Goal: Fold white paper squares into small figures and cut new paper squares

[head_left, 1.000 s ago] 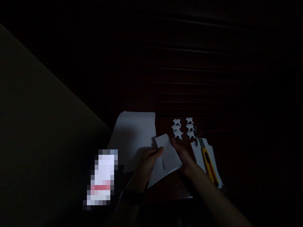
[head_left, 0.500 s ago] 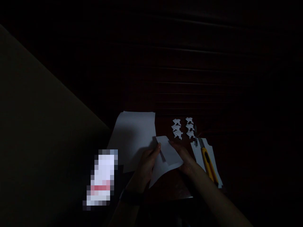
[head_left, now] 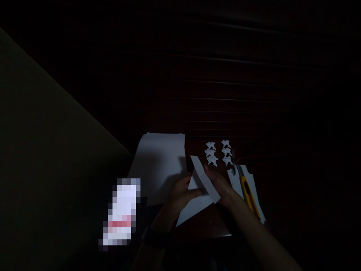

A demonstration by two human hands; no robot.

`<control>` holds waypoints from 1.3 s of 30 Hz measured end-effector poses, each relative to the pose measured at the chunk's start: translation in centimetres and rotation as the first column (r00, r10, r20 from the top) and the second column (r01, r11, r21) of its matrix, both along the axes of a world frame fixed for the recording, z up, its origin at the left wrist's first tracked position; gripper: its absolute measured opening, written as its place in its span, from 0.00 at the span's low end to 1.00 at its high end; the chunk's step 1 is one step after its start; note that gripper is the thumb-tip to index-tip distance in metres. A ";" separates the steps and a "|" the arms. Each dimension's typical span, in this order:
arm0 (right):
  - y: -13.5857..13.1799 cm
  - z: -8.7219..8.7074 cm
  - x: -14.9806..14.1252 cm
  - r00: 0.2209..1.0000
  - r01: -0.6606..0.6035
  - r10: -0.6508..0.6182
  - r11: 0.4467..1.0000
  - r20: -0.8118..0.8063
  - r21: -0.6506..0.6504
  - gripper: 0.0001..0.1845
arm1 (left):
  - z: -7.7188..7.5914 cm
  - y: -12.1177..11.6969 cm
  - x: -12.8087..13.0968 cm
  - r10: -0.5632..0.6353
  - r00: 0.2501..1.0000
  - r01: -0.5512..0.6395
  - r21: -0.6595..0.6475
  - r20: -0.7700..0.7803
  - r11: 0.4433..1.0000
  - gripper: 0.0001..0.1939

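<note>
Between my two hands, above the dark table, is a white sheet of paper (head_left: 194,205) with a flap folded up along its right side. My left hand (head_left: 180,194) grips the sheet's left part, its thumb lying across the surface below the flap. At the right edge, my right hand (head_left: 221,186) is closed on the paper behind the flap; some of its fingers are hidden. Beyond the hands stand several small folded paper figures (head_left: 211,160) in two columns.
A stack of white paper (head_left: 162,150) lies to the left. On the right, a yellow utility knife (head_left: 249,197) rests on cut paper pieces (head_left: 258,195). A pixelated bright object (head_left: 122,210) is at lower left. The dark table (head_left: 203,229) has a front edge near me.
The flap, lying over the sheet before, now stands lifted as a narrow strip toward the right. My left thumb has moved right across the paper.
</note>
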State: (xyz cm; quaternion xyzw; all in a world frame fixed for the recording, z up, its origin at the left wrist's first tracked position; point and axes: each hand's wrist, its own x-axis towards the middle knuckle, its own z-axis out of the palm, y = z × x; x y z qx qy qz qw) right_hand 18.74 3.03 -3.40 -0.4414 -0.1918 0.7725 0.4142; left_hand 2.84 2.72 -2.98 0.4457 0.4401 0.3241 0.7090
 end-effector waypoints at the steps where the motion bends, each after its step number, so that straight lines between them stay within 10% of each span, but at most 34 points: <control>1: 0.0 0.1 0.0 0.999 -0.005 0.005 1.000 0.033 0.011 0.26 | -0.2 0.1 0.0 0.002 1.000 -0.002 0.001 -0.019 1.000 0.20; 24: -0.1 -0.8 -0.1 0.995 -0.055 0.054 0.998 0.078 0.018 0.25 | 1.0 0.3 0.3 -0.004 1.000 0.004 0.027 -0.005 1.000 0.20; 39: -0.1 -0.5 -0.9 0.940 -0.070 -0.050 0.940 0.338 0.334 0.22 | 0.5 0.6 0.0 0.138 0.984 -0.147 -0.076 -0.109 0.986 0.25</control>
